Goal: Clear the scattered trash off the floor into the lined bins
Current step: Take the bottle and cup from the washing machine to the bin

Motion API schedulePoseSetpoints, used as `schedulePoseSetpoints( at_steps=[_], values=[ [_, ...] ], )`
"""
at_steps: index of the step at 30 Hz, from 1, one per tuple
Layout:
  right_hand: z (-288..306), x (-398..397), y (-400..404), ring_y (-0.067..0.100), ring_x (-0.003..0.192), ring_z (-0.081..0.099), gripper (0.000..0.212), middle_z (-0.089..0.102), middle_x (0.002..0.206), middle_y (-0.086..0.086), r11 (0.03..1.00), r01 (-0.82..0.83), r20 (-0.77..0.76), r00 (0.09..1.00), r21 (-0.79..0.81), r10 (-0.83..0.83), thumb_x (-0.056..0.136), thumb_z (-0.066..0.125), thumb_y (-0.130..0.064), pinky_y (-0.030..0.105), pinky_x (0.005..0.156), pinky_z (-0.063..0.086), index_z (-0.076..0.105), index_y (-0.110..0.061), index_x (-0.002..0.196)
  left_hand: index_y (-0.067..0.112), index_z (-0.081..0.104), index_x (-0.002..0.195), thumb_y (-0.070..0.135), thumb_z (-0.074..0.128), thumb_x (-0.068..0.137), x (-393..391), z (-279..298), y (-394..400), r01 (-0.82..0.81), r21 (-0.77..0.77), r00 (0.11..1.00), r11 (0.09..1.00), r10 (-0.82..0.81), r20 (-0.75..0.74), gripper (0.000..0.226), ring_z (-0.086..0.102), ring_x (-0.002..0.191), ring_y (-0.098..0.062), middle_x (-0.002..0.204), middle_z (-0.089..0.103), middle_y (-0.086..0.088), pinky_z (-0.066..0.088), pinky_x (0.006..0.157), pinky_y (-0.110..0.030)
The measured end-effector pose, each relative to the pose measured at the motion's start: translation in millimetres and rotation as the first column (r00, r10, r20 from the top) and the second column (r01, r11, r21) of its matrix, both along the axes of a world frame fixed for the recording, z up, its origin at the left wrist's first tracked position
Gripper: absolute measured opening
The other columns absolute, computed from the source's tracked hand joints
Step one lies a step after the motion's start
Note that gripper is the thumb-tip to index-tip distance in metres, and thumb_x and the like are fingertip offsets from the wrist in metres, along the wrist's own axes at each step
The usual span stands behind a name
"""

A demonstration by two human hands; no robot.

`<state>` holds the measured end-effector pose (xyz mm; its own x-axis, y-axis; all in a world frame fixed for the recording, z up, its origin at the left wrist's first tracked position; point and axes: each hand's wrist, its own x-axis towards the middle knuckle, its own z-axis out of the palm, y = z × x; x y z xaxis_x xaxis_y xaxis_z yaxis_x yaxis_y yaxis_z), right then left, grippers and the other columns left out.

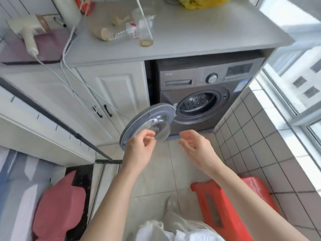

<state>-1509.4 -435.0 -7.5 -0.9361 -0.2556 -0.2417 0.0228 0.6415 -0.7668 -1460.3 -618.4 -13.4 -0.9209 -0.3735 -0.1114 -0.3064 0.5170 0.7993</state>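
Hard to pick out any sure trash: only a pale translucent scrap [172,203] lying on the floor tiles [156,171] near the bottom of the view, too blurred to name, and just below it crinkled white plastic [156,230] at the frame's edge, possibly a bin liner kept close for dropping things in, though impossible to confirm. No bin plainly in view. Above that, left hand [139,145] raised in front of the glass of the open washer door [147,122], fingers loosely curled with thumb near forefinger, nothing visible between them. Right hand [194,145] level with it and apart from it, fingers relaxed and spread a little, palm turned inward, likewise holding nothing. Reads as both hands free and ready between pickups, or about to deal with the door, which swings out over the floor and probably blocks reach to the tiles beneath it. Behind the door, grey washing machine [208,94] tucked under the countertop [191,37], drum exposed. Up on the countertop, a few clear bottles [121,34] lying and standing, off the floor and so likely outside this job. To the right, a red stool [225,209] pushed against the tiled wall [260,145], out of the walking path. To the left, a pink bundle [59,206] low beside white cabinets [112,87], with white cables [73,84] hanging across the cabinet fronts.
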Motion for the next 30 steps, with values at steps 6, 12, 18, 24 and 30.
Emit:
schedulePoseSetpoints(
  at_steps=[6,12,18,24,30],
  values=[
    [15,-103,-48,0.011,0.094,0.063,0.024,0.07,0.101,-0.003,0.999,-0.036,-0.056,0.998,-0.038,0.034,0.092,0.054,-0.024,0.024,0.086,0.048,0.061,-0.02,0.114,0.03,0.066,0.092,0.018,0.06,0.087,-92,9,-38,-0.027,-0.003,1.0,1.0,0.027,-0.01,0.014,0.065,0.079,-0.004,0.082,0.072,0.008,0.049,0.073,-0.017],
    [30,-190,-107,0.008,0.098,0.062,0.025,0.069,0.101,-0.006,0.993,-0.021,-0.054,0.998,-0.12,0.014,0.093,0.053,-0.025,0.023,0.088,0.049,0.061,-0.021,0.117,0.029,0.066,0.093,0.018,0.057,0.089,-174,20,-109,-0.025,-0.03,0.999,0.999,0.024,-0.035,0.014,0.066,0.082,-0.004,0.083,0.071,0.01,0.054,0.08,-0.031],
    [47,-269,-179,0.008,0.098,0.062,0.03,0.068,0.103,-0.006,0.982,0.057,-0.086,0.994,-0.179,-0.073,0.091,0.056,-0.025,0.03,0.093,0.049,0.056,-0.019,0.121,0.025,0.066,0.094,0.016,0.058,0.089,-261,41,-191,0.005,-0.043,0.995,0.999,-0.009,-0.1,0.014,0.068,0.081,-0.011,0.083,0.071,0.005,0.054,0.081,-0.032],
    [52,-336,-221,0.017,0.113,0.053,0.066,0.051,0.126,0.0,0.955,0.18,-0.098,0.973,-0.237,-0.208,0.084,0.068,-0.034,0.034,0.095,0.047,0.033,-0.021,0.138,0.017,0.067,0.1,0.013,0.062,0.087,-350,63,-241,0.089,-0.221,0.967,0.971,-0.137,-0.213,0.014,0.062,0.081,-0.013,0.091,0.068,0.005,0.048,0.077,-0.025],
    [45,-382,-239,0.018,0.132,0.036,0.098,0.031,0.143,0.001,0.935,0.217,-0.081,0.965,-0.281,-0.248,0.071,0.078,-0.043,0.044,0.11,0.035,0.018,-0.023,0.145,0.01,0.051,0.128,0.013,0.065,0.083,-418,76,-249,0.104,-0.44,0.929,0.892,-0.245,-0.278,0.047,0.052,0.115,-0.026,0.125,0.054,-0.008,0.037,0.09,-0.024]
  ],
)
